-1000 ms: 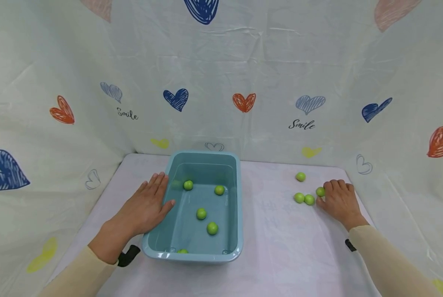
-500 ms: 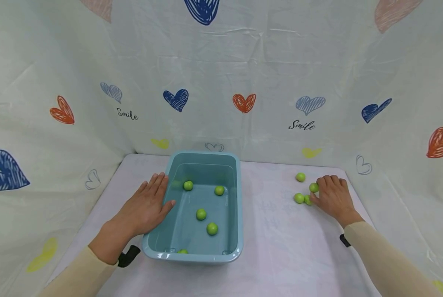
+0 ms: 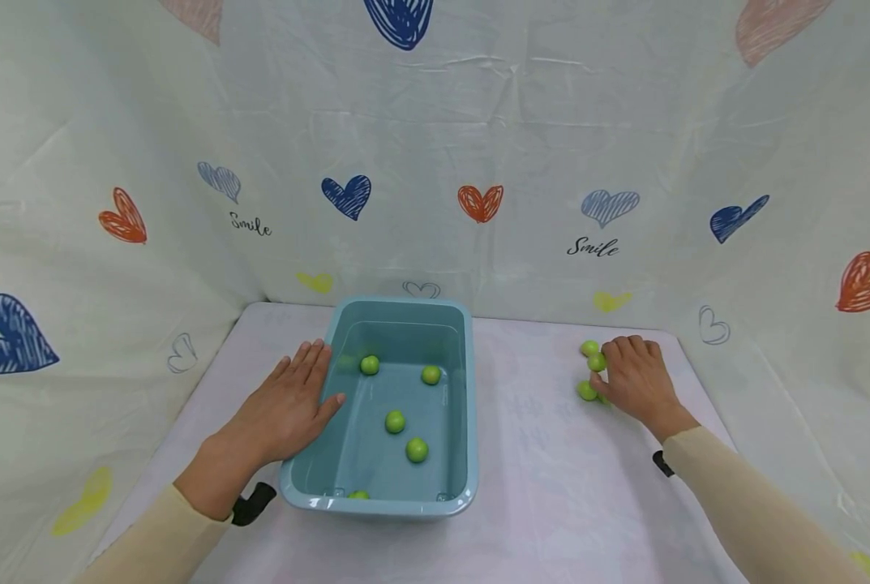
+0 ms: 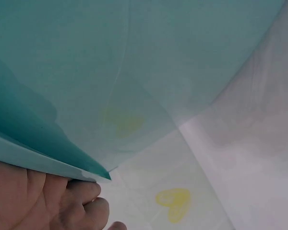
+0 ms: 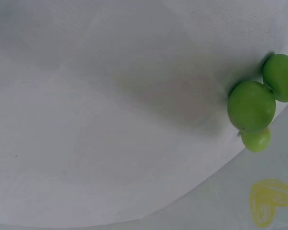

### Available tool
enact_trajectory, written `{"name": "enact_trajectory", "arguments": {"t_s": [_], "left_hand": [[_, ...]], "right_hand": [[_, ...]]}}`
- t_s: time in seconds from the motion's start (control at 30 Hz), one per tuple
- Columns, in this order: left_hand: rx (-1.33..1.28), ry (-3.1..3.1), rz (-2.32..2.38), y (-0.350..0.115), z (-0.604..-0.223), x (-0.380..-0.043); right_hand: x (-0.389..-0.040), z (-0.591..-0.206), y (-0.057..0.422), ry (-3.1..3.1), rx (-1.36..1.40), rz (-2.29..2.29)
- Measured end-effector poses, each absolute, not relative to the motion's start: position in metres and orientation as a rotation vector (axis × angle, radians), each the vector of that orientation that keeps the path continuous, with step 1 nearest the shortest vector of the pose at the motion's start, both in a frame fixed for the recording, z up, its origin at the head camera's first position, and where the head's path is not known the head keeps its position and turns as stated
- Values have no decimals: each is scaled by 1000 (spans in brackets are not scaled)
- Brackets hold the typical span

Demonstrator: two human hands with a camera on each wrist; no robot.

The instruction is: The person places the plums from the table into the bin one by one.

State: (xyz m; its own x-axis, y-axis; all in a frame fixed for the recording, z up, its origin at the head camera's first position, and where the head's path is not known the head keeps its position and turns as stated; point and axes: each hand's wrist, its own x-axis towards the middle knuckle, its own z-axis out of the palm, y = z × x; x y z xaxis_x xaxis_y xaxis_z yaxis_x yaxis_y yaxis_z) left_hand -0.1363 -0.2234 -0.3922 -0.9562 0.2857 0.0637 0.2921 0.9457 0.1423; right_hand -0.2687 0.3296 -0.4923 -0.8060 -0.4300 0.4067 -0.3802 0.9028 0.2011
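In the head view, my left hand [image 3: 281, 410] lies with straight fingers along the left rim of a blue plastic bin [image 3: 472, 422]. Its palm and curved fingertips [image 4: 81, 211] show beneath the bin wall in the left wrist view. Over at the right, my right hand [image 3: 637, 380] pinches a small round green fruit [image 3: 597, 362] between thumb and fingers. Just behind that is another green fruit [image 3: 589, 347]. Two more sit below the thumb, one green fruit [image 3: 586, 391] plain to see, the other mostly covered. Several green fruits [image 5: 252, 106] cluster at the right edge of the right wrist view, where no fingers show.
Several green fruits [image 3: 417, 449] lie scattered on the bin's floor. Under everything is a white-covered table [image 3: 544, 487]. A white sheet [image 3: 420, 122] printed with hearts hangs behind and at both sides.
My right hand has moved left and slightly back, carrying the pinched green fruit from the right side of the cluster toward the rear fruit. My left hand and the bin stay still.
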Motion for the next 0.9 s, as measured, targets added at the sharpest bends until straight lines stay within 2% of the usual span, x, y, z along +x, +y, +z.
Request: {"name": "enact_trajectory", "arguments": {"t_s": [0.9], "left_hand": [[-453, -3063, -232, -224, -390, -136]], "right_hand": [[-280, -446, 232, -2386, 851, -46]]}}
